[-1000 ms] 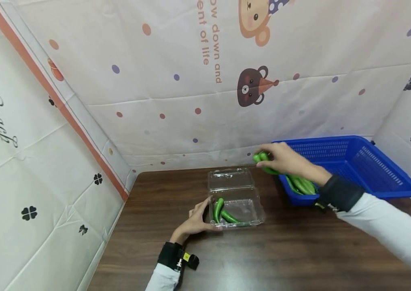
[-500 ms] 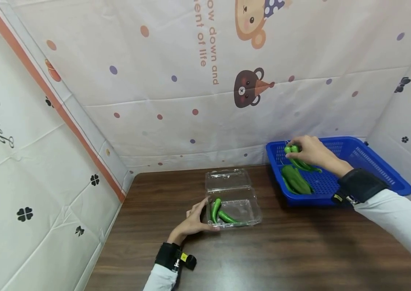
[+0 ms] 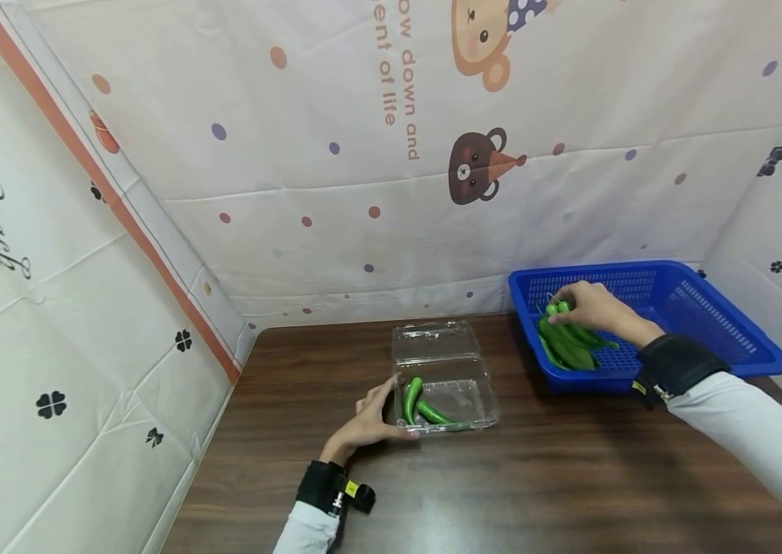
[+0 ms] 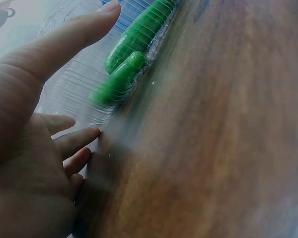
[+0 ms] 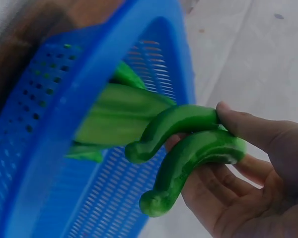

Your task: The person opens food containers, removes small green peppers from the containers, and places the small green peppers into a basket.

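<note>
Head view shows your right hand [image 3: 592, 308] over the blue basket [image 3: 723, 331], at about 2 o'clock on the table, with its fingers closed around two green peppers [image 3: 560, 308]. More peppers [image 3: 567, 346] lie in the near left part of the basket, just under that hand. Your left hand [image 3: 370, 423] is at the left side of the clear plastic box [image 3: 463, 396], which stands open near the centre of the table with its lid laid back towards 12 o'clock. Inside the box lie two peppers [image 3: 419, 404].

Right wrist view gives what the head view cannot: the two held peppers [image 5: 188, 144] lie side by side, the thumb presses on the top one and the curled fingers support the lower one. Behind them the basket wall [image 5: 54, 134] is seen, with flat green pieces inside.

Left wrist view shows the left hand [image 4: 30, 139] with relaxed, nearly straight fingers. The fingertips [image 4: 92, 133] touch the ribbed wall of the box [image 4: 84, 94], and nothing is gripped. The peppers in the box [image 4: 129, 64] show through the plastic.

The table [image 3: 502, 492] is dark brown wood. Around it hang white sheets [image 3: 294, 154] with coloured dots, cartoon bears and orange letters.
</note>
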Demonstrator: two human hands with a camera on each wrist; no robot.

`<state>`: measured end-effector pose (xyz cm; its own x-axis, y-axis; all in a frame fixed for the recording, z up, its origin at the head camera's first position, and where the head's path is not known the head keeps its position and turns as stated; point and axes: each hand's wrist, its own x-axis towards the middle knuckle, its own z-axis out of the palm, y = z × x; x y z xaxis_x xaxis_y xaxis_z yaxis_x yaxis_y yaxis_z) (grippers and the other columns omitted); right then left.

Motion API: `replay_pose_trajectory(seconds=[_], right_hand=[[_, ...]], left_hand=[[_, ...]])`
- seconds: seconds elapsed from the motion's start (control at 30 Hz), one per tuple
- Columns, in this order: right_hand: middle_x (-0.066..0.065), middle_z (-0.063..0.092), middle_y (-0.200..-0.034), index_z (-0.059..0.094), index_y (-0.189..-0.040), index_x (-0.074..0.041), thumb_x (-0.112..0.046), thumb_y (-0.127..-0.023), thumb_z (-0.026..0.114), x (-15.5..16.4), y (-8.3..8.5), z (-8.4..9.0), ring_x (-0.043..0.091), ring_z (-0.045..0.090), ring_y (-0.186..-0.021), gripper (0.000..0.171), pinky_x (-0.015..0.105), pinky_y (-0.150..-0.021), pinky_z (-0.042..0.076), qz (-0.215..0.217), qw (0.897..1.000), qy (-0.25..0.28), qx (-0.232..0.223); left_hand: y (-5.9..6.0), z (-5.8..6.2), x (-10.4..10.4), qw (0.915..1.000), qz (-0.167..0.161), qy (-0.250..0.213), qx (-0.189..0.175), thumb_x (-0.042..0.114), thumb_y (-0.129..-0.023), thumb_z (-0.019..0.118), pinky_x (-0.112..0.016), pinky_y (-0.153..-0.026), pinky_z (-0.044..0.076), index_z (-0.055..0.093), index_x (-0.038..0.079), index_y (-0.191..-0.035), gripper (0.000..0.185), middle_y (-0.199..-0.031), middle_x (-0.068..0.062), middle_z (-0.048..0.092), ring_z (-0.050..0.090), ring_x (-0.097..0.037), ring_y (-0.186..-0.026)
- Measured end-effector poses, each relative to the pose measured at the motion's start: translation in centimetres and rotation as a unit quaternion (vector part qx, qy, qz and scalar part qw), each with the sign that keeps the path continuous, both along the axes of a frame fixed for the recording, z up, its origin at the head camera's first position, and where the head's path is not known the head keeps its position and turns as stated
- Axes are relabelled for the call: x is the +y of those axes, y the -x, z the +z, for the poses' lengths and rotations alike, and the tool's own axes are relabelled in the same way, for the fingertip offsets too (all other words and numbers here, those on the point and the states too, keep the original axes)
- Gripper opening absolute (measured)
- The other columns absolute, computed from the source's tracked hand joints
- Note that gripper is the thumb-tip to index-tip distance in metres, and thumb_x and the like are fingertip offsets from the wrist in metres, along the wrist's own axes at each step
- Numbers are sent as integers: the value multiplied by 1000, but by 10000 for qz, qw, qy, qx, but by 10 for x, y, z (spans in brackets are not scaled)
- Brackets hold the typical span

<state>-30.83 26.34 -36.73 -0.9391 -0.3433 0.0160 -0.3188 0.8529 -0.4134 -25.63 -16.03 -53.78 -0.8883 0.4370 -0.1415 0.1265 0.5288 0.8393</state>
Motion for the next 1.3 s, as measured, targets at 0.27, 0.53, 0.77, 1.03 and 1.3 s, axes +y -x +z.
replay_pose_trajectory(seconds=[0.27, 0.53, 0.77, 1.03, 1.3], right_hand=[[21, 73, -87, 63, -122, 17, -18, -95, 71, 5, 0, -20, 14, 55, -59, 44, 36, -58, 48, -73, 9987, 66, -491], [35, 70, -106, 59, -127, 16, -22, -98, 69, 12, -5, -25, 18, 57, -54, 49, 35, -56, 48, -302, 9948, 390, -886], [32, 70, -103, 60, -125, 14, -24, -97, 69, 16, -6, -30, 19, 55, -55, 48, 36, -54, 48, -405, 9938, 463, -923], [15, 71, -81, 59, -125, 14, -26, -98, 68, 11, -7, -33, 13, 52, -53, 49, 32, -54, 42, -456, 9951, 420, -777], [13, 70, -76, 65, -122, 11, -24, -102, 59, 6, -6, -24, 13, 53, -55, 41, 31, -53, 40, -520, 9972, 192, -498]], left_hand=[[0, 0, 1, 10000, -21, -4, 23, 37, -79, 89, -70, -113, 14, 13, 24, -166, 116, -168, -16, 19, 10, -45, -152], [0, 1, 0, 10000, -25, 2, 27, 38, -79, 88, -69, -112, 15, 13, 24, -166, 116, -168, -14, 20, 10, -45, -152], [0, 1, 0, 10000, -1, 8, 46, 39, -79, 89, -68, -111, 16, 13, 25, -166, 117, -168, -14, 21, 11, -44, -151], [1, 0, 0, 9999, 8, 79, 78, 40, -79, 88, -65, -109, 19, 14, 25, -166, 116, -168, -15, 22, 13, -44, -149], [0, -1, -1, 9999, -6, 143, 96, 40, -79, 88, -67, -112, 17, 13, 26, -166, 115, -168, -15, 21, 12, -44, -151]])
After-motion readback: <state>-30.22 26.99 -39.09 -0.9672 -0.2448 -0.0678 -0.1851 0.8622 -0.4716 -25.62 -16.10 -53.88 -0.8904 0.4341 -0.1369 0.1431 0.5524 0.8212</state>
